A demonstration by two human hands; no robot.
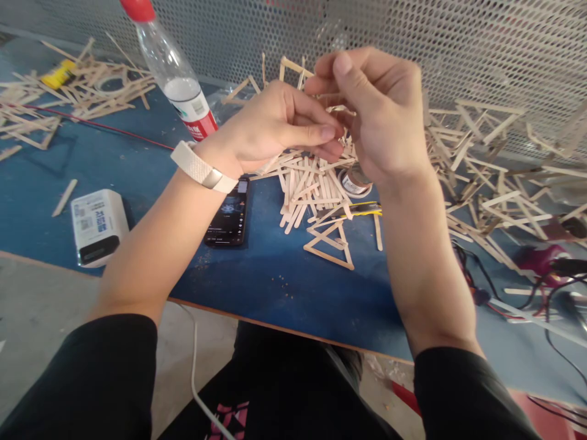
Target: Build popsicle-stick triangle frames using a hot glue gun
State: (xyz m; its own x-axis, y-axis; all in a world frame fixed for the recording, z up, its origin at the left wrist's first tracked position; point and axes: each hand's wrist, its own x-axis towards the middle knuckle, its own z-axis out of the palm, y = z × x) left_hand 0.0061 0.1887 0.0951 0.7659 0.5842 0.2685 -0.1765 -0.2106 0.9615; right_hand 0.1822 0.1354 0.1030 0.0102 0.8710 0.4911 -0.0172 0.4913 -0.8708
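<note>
Both hands are raised close together above a pile of wooden craft sticks. My left hand, with a pale woven band on its wrist, has thumb and fingers pressed together. What they pinch, if anything, is hidden. Beside it, my right hand is curled, its thumb against the fingers. I cannot make out anything held there. A thin pale strand or stick shows between the hands; whether either one grips it is unclear. Below them lie a triangular stick frame and a yellow-black utility knife.
A red-capped bottle stands left of my hands. A phone and a white box lie nearer the blue table's edge. More sticks cover the left, and stick structures the right, near cables. Perforated metal borders the back.
</note>
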